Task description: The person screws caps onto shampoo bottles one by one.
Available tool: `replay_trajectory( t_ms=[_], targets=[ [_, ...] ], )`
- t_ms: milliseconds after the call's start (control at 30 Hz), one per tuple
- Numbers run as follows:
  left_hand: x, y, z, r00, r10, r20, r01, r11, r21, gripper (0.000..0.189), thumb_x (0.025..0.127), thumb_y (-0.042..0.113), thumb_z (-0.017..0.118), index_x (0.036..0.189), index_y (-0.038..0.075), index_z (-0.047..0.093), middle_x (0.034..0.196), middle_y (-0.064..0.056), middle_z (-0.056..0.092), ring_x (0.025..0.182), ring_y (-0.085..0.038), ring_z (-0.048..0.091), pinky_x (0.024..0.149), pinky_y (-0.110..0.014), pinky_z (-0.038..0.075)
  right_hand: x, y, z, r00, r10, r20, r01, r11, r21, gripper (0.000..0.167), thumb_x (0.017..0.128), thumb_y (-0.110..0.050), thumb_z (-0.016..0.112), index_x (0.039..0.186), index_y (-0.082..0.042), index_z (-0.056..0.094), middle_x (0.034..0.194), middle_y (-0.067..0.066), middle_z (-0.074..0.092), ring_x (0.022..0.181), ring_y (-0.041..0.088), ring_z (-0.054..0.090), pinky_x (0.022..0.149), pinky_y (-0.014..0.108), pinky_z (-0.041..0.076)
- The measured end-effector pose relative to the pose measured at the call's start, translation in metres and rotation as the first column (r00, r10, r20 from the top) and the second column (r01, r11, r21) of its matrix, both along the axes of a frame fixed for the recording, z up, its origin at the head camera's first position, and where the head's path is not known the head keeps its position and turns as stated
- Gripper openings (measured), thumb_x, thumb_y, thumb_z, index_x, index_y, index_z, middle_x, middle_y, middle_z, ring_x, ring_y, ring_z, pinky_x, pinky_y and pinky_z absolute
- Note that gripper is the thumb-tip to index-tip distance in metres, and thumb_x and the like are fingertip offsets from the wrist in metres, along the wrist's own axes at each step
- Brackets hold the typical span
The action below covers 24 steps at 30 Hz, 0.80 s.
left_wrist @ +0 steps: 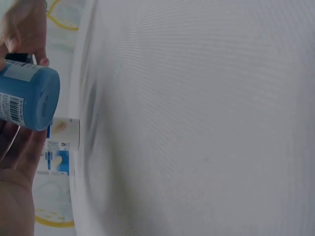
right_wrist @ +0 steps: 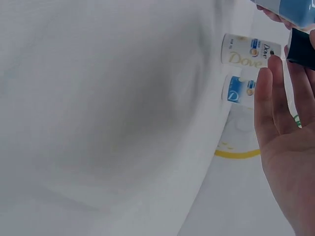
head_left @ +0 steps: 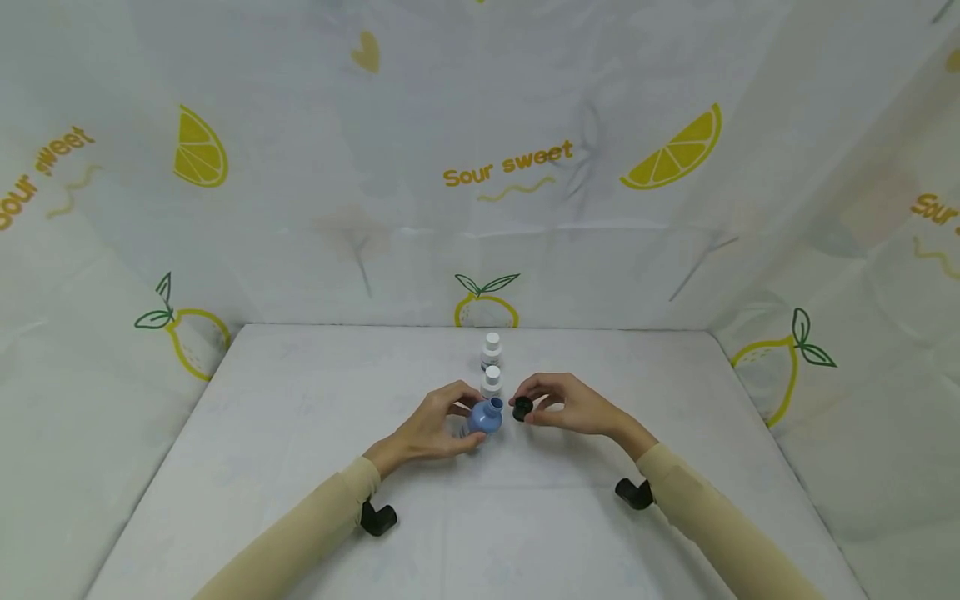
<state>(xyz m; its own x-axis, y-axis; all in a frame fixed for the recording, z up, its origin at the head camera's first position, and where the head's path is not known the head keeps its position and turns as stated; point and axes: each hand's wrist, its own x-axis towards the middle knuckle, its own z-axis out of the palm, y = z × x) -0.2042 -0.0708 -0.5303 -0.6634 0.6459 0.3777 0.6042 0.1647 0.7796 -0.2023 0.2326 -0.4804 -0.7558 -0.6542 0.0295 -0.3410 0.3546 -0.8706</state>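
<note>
Bottle (head_left: 483, 419), uncapped, contents hidden, in left fingers (head_left: 460, 390); black cap (head_left: 522, 407) in right fingers (head_left: 537, 383)

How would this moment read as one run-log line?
left hand: holds blue bottle, uncapped, tilted | right hand: holds black cap, off bottle | two white bottles: upright on table, beyond hands

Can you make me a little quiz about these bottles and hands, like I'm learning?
1. True or false: the blue bottle in the left hand has a cap on.
2. Who holds the black cap?
A. the left hand
B. the right hand
C. both hands
3. How many white bottles stand beyond the blue one?

Key:
1. False; its top is open.
2. B.
3. Two.
</note>
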Motion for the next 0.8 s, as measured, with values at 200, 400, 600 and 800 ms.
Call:
replay_trajectory(
  t_ms=[200,400,600,800],
  targets=[
    [-0.001,0.001,0.001,0.999,0.011,0.037,-0.011,1.000,-0.017,0.047,0.086,0.009,0.087,0.127,0.003,0.065,0.123,-0.011,0.071,0.113,-0.022,0.074,0.095,-0.028,0.067,0.000,-0.005,0.004,1.000,-0.004,-0.019,0.004,1.000,0.025,0.034,0.098,-0.012,0.080,0.131,-0.006,0.071,0.129,0.013,0.076,0.118,0.017,0.071,0.099,0.035,0.065],
    [-0.001,0.002,0.000,1.000,0.013,0.024,-0.012,0.999,-0.030,0.045,0.086,0.009,0.087,0.125,0.004,0.066,0.122,-0.011,0.071,0.111,-0.022,0.074,0.094,-0.028,0.067,-0.001,-0.008,0.007,0.999,0.004,-0.041,-0.002,1.000,0.030,0.033,0.097,-0.014,0.082,0.129,-0.009,0.074,0.126,0.010,0.077,0.114,0.014,0.070,0.097,0.031,0.065],
    [-0.001,0.003,0.002,1.000,0.010,0.025,-0.009,0.999,-0.048,0.045,0.087,0.011,0.086,0.126,0.004,0.066,0.122,-0.011,0.071,0.112,-0.022,0.073,0.095,-0.028,0.067,-0.002,-0.009,0.009,0.998,0.021,-0.062,-0.019,0.999,0.033,0.032,0.097,-0.016,0.083,0.128,-0.011,0.075,0.123,0.008,0.077,0.110,0.010,0.068,0.097,0.032,0.065],
    [0.000,0.004,0.001,1.000,0.006,0.011,-0.005,0.998,-0.055,0.045,0.087,0.010,0.086,0.127,0.004,0.065,0.121,-0.011,0.071,0.111,-0.022,0.074,0.095,-0.028,0.067,-0.002,-0.011,0.010,0.997,0.017,-0.075,-0.015,1.000,0.022,0.032,0.096,-0.014,0.084,0.127,-0.014,0.076,0.123,0.004,0.078,0.109,0.008,0.069,0.097,0.030,0.064]
  ],
)
